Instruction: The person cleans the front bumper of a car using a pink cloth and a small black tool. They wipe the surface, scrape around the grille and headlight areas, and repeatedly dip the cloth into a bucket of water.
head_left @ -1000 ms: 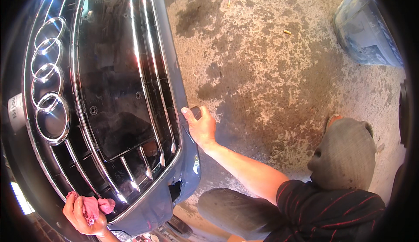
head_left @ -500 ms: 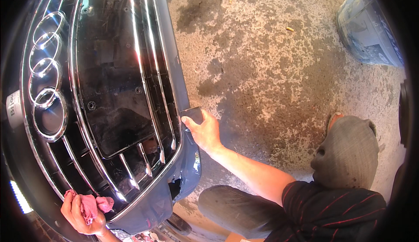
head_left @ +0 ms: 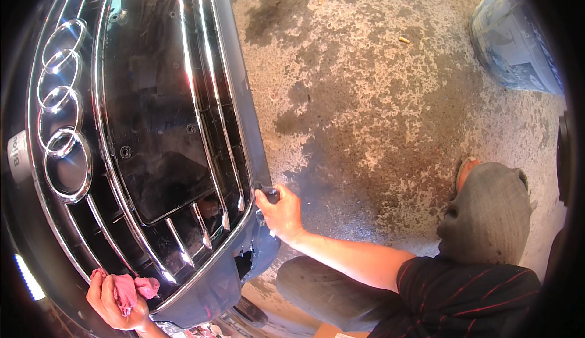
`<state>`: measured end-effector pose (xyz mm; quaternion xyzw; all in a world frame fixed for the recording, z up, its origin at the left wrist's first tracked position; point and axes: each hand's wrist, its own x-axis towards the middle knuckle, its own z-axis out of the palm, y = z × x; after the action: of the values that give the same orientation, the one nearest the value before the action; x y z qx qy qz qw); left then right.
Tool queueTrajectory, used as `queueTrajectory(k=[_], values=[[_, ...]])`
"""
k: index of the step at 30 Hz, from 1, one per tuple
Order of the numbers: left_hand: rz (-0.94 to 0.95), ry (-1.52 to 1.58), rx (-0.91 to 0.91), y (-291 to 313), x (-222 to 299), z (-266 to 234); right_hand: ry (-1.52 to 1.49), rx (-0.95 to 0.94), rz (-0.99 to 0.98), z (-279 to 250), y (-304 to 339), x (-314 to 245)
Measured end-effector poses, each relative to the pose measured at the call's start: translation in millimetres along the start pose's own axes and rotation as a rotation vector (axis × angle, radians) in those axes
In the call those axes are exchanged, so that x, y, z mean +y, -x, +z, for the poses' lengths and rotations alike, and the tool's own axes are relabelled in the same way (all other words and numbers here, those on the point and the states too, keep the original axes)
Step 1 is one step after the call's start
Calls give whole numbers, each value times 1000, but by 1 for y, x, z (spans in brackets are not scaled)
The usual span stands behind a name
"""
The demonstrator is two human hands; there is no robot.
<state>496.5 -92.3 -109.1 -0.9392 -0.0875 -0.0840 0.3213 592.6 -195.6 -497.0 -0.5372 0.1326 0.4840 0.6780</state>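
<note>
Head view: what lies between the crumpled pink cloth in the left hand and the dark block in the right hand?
In the head view, a corner of the black grille with shiny chrome slats lies between cloth and block.

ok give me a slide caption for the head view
Left hand holding a pink cloth at a chrome-barred grille, right hand gripping a dark piece by the bumper

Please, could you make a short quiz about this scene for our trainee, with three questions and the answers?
1. What colour is the cloth in the left hand?
2. True or false: the right hand holds a dark block.
3. How many interlocking rings are on the grille?

Key: 1. Pink. 2. True. 3. Four.
</note>
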Motion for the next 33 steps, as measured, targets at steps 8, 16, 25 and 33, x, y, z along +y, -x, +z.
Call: queueTrajectory(k=[8, 16, 25, 33], values=[[-6, 17, -22, -1, -1, -2, -6, 138, -262, 14, -13, 10], [-18, 32, -27, 6, -3, -3, 17, 154, -544, 28, -124, -56], [-10, 17, 0, -3, 4, 2, -27, -20, -513, 30, -218, -142], [-27, -15, 8, -2, 4, 5, -4, 14, -318, 6, -59, -17]])
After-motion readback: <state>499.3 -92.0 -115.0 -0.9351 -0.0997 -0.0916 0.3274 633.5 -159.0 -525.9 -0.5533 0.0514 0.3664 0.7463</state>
